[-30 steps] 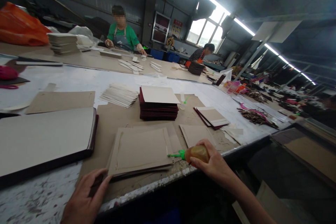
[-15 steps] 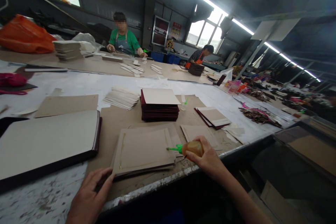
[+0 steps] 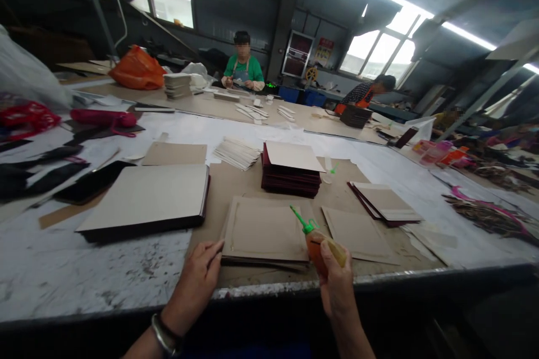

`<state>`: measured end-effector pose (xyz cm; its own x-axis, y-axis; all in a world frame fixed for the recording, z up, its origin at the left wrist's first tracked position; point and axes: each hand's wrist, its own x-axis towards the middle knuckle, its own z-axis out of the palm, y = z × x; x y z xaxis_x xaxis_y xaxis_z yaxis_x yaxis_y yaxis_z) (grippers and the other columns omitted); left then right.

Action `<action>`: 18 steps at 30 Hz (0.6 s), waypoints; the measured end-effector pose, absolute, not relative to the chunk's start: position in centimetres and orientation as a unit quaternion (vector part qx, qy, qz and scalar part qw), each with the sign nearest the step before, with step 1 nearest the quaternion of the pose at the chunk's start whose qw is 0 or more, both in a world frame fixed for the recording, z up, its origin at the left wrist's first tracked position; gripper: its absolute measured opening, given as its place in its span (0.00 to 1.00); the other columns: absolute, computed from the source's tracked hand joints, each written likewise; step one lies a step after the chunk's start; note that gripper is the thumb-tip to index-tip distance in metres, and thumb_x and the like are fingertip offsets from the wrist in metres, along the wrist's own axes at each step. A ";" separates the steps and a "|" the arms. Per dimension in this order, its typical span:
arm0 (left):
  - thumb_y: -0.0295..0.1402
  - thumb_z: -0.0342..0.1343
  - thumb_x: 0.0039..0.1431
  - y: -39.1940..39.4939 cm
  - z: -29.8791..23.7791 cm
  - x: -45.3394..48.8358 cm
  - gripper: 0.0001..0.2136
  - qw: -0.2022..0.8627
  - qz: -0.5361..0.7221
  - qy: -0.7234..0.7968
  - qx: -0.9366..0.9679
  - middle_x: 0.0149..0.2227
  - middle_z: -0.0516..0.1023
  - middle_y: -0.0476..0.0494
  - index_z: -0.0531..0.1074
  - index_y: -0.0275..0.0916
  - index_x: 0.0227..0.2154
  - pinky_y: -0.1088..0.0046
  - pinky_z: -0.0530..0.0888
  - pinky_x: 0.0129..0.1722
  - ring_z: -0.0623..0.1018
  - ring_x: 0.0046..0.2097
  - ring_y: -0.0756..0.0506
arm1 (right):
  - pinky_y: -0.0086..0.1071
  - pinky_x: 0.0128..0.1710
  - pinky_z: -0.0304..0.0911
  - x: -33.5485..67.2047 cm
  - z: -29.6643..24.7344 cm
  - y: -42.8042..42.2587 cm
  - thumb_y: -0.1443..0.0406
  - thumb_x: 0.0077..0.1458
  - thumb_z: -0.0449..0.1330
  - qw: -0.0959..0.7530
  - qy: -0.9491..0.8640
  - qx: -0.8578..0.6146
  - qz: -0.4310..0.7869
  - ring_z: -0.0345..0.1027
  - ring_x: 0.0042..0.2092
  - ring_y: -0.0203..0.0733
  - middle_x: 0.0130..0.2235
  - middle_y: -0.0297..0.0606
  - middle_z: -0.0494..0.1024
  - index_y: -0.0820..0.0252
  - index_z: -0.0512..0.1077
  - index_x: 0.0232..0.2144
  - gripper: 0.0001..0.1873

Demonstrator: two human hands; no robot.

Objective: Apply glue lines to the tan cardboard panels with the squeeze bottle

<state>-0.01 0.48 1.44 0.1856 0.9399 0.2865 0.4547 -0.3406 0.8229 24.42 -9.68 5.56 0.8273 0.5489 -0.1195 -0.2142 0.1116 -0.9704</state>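
My right hand (image 3: 336, 286) is closed round an amber glue bottle (image 3: 322, 247) with a green nozzle, which points up and to the left over the right edge of a square grey card (image 3: 264, 231). The card tops a small stack at the table's near edge and shows a line of glue along its borders. My left hand (image 3: 196, 283), fingers stretched out, rests on the table and touches the stack's near left corner. A bracelet circles that wrist.
Behind the card stands a dark red stack (image 3: 290, 175) topped with a pale sheet. A large board pile (image 3: 147, 201) lies to the left, and more cards (image 3: 385, 202) to the right. Thin white strips (image 3: 236, 151) are fanned out. Two people (image 3: 243, 70) work at the far side.
The view has swung left and down. My right hand has lifted the bottle, so its nozzle now tilts upward instead of lying level at the card's right edge. My left hand stays at the stack's corner.
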 end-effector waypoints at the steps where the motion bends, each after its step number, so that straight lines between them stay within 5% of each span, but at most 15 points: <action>1: 0.45 0.45 0.53 0.3 1.3 0.1 0.22 0.296 0.410 0.493 0.708 0.38 0.77 0.37 0.78 0.37 0.39 0.57 0.73 0.47 0.76 0.43 0.40 | 0.35 0.36 0.71 23.9 5.2 -9.6 0.50 0.39 0.69 0.731 -0.136 -0.622 0.245 0.72 0.38 0.44 0.38 0.34 0.74 0.53 0.61 0.42 0.32; 9: 0.49 0.49 0.52 -1.0 2.4 -0.4 0.22 0.369 0.409 0.518 0.655 0.42 0.77 0.40 0.76 0.38 0.40 0.59 0.72 0.50 0.75 0.46 0.40 | 0.37 0.37 0.70 21.4 4.8 -11.0 0.49 0.49 0.63 0.697 -0.167 -0.682 0.145 0.72 0.39 0.46 0.39 0.35 0.73 0.53 0.60 0.44 0.26; 13: 0.51 0.63 0.38 -1.1 4.9 -0.2 0.28 0.575 0.390 0.539 0.476 0.32 0.78 0.44 0.73 0.35 0.38 0.67 0.74 0.39 0.77 0.34 0.45 | 0.36 0.37 0.69 20.4 5.7 -11.3 0.50 0.44 0.66 0.732 -0.114 -0.649 0.174 0.72 0.38 0.45 0.38 0.34 0.73 0.53 0.61 0.43 0.28; 18: 0.50 0.68 0.30 -0.4 6.5 -0.4 0.29 0.653 0.350 0.530 0.412 0.26 0.77 0.43 0.74 0.31 0.33 0.73 0.73 0.30 0.75 0.29 0.48 | 0.34 0.35 0.70 20.6 6.3 -11.1 0.53 0.40 0.70 0.778 -0.067 -0.577 0.242 0.71 0.38 0.42 0.38 0.33 0.73 0.54 0.63 0.41 0.29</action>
